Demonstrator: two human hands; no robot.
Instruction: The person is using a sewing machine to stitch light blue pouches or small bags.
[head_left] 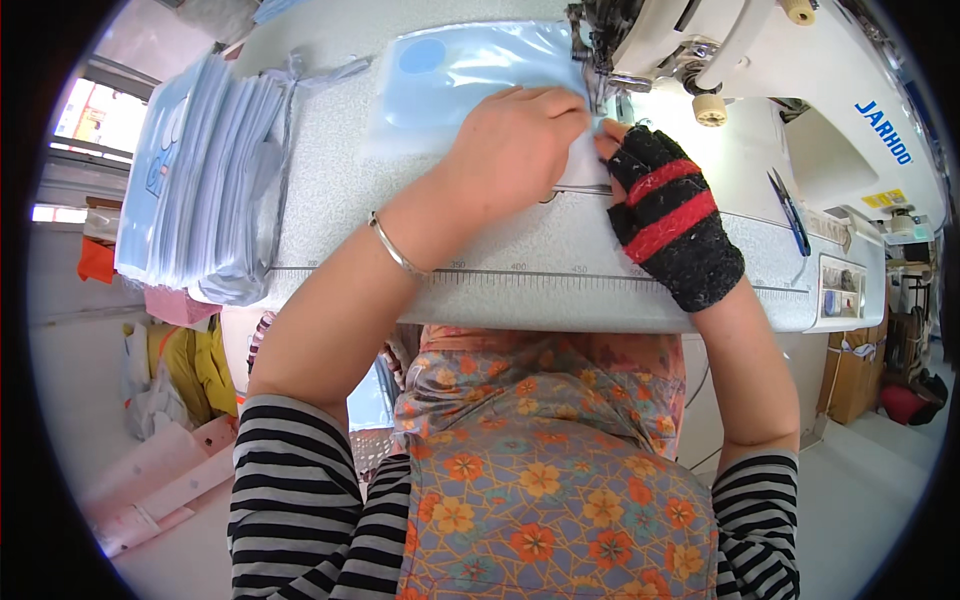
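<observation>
A light-blue, shiny plastic pouch (480, 75) lies flat on the sewing machine's bed, its right edge by the presser foot (597, 85). My left hand (525, 140), bare with a silver bangle at the wrist, lies over the pouch's near right corner, fingers bent and pressed together on it. Close beside it is my right hand (665, 205), in a black fingerless glove with red stripes. Its thumb and finger are pinched at the pouch's edge just in front of the presser foot. The fingertips of both hands are partly hidden.
A thick stack of similar light-blue pouches (205, 180) stands at the left, with a grey cloth tie (290, 85) beside it. The white sewing machine (850, 110) fills the upper right. Thread snips (790, 215) lie at the right. A ruler strip (500, 277) runs along the table's near edge.
</observation>
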